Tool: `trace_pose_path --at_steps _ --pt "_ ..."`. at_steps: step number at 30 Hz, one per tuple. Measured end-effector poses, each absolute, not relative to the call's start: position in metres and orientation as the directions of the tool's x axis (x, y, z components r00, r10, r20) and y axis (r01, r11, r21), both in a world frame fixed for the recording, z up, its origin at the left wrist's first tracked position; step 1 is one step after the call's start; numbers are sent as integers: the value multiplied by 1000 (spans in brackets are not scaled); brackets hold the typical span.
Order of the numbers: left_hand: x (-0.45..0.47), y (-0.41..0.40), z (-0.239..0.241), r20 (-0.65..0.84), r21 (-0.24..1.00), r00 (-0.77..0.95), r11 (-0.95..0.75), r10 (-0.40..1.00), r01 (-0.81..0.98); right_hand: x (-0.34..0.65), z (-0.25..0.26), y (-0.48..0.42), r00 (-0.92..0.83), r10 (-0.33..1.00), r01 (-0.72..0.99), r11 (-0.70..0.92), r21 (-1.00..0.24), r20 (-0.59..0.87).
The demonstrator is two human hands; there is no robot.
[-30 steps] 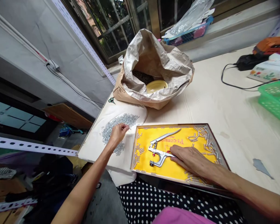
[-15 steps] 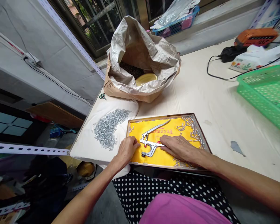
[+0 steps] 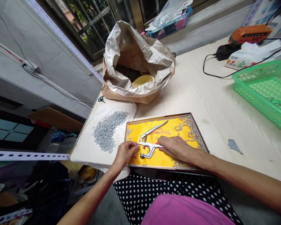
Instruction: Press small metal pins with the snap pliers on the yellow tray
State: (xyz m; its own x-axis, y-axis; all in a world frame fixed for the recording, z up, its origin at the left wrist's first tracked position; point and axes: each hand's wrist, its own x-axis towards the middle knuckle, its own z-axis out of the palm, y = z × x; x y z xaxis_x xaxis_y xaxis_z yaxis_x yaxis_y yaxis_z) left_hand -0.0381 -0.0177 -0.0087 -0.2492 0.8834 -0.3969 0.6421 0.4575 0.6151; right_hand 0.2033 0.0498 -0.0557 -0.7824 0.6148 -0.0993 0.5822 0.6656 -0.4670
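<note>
A yellow-lined tray (image 3: 168, 156) lies at the table's near edge, with silver pliers (image 3: 150, 142) in it and several small metal tubes (image 3: 189, 129) along its right side. My right hand (image 3: 175, 148) lies flat on the pliers' lower handle, fingers stretched. My left hand (image 3: 126, 152) sits at the tray's left rim, fingers pinched at the pliers' jaw; what they hold is too small to make out. A heap of small silver tubes (image 3: 106, 131) lies on a white cloth (image 3: 89, 147) to the left.
A crumpled paper sack (image 3: 135, 59) with a yellow bowl (image 3: 142, 80) inside stands behind the tray. A green basket (image 3: 267, 90) sits at the right. A black cable (image 3: 215, 72), an orange device (image 3: 248, 33) and small scissors (image 3: 101, 99) lie further back.
My left hand left the heap of tubes and came to the pliers' jaw at the tray's left edge. My right hand stayed on the pliers. The camera shifted right.
</note>
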Motion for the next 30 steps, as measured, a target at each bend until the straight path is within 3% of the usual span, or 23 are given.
trace_pose_path --at_steps 3,6,22,30 --pt "-29 -19 -8 -541 736 -237 591 807 331 204 -54 50 -792 603 569 673 -472 -96" --pt "-20 -21 -9 -584 741 -250 633 772 226 205 -51 50 -797 597 564 677 -473 -96" --pt "-14 -14 0 -715 611 -271 764 644 206 208 -66 48 -865 485 398 819 -412 128" --pt "-19 -14 -2 -700 564 -264 740 664 367 209 -59 43 -879 457 378 842 -386 136"
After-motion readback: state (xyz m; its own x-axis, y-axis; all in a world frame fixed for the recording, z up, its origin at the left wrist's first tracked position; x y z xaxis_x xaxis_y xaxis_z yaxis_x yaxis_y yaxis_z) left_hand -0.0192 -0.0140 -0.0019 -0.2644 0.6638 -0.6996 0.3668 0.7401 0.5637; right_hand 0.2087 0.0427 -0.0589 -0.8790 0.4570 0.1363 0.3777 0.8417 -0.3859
